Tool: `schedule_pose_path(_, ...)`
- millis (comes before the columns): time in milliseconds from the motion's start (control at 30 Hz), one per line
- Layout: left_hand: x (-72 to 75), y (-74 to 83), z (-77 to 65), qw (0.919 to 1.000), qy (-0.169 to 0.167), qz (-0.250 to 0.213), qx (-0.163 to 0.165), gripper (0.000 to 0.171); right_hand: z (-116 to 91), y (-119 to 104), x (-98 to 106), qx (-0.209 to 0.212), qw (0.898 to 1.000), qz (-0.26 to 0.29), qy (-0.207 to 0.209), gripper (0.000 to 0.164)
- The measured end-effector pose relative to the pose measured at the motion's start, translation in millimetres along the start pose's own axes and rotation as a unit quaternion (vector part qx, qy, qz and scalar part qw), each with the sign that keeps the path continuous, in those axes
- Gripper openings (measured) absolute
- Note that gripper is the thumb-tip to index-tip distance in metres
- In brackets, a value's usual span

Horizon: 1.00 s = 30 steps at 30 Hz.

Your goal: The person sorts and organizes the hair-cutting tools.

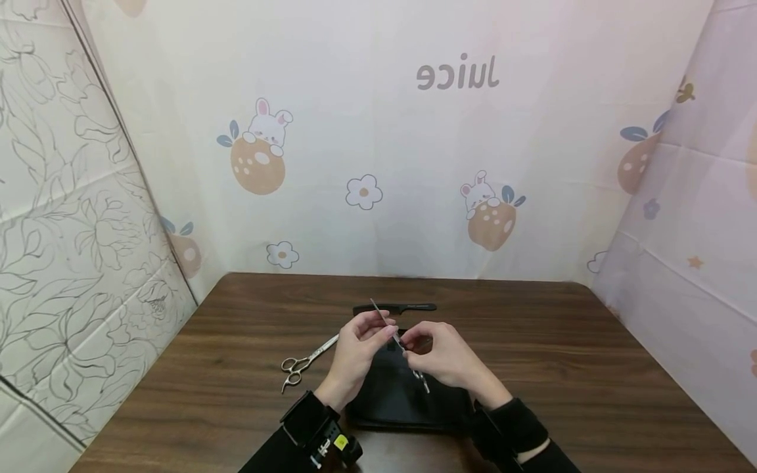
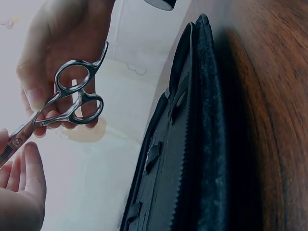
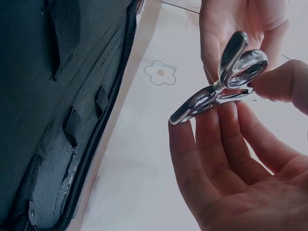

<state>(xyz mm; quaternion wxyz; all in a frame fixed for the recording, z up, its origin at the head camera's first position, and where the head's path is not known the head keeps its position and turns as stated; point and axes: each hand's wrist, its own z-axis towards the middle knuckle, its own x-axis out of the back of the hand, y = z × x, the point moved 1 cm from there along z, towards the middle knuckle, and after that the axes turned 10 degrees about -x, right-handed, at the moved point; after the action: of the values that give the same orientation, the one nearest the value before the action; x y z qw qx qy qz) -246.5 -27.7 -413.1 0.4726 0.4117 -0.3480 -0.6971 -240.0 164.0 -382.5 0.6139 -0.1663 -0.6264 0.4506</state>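
Both hands meet over the black zip case, holding a pair of shiny thinning scissors. My left hand pinches the blades, where comb-like teeth show at the edge of the left wrist view. Thumb and fingers of my right hand grip the shanks close to the finger rings. The rings point down toward me and the blade tip slants up and away. Below lies the case, unzipped, with small elastic loops along its inside.
Left of the case, a second pair of silver scissors lies on the brown wooden table, its tip hidden behind my left hand. A black comb lies just beyond the hands. Patterned cloth hangs behind the table and at both sides.
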Motion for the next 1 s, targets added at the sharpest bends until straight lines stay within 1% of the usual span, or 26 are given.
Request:
schedule_pose_path(200,-1.2,-1.9,-2.1,0.9995,0.007,-0.029,0.003,0.037,-0.4,-1.2,-2.2,0.002,1.0,0.003,0.003,0.016)
schedule_pose_path(367,-1.3,-1.5,-3.2,0.9993,0.011,-0.035,-0.005,0.038,0.3,-0.6,-4.9,-0.003,1.0,0.011,0.005,0.016)
schedule_pose_path(600,-0.8,0.5,-2.4,0.9982,0.029,-0.051,0.006,0.039,1.7,-0.1,-7.6,-0.014,1.0,0.019,0.005,0.018)
schedule_pose_path(767,-1.0,1.7,-0.9,0.9973,0.036,-0.062,0.012,0.039,3.0,0.4,-8.2,-0.012,1.0,0.018,0.009,0.018)
schedule_pose_path(1000,0.1,0.9,1.7,0.996,0.052,-0.071,0.017,0.037,2.6,-1.8,-8.6,-0.007,1.0,0.029,0.003,0.02)
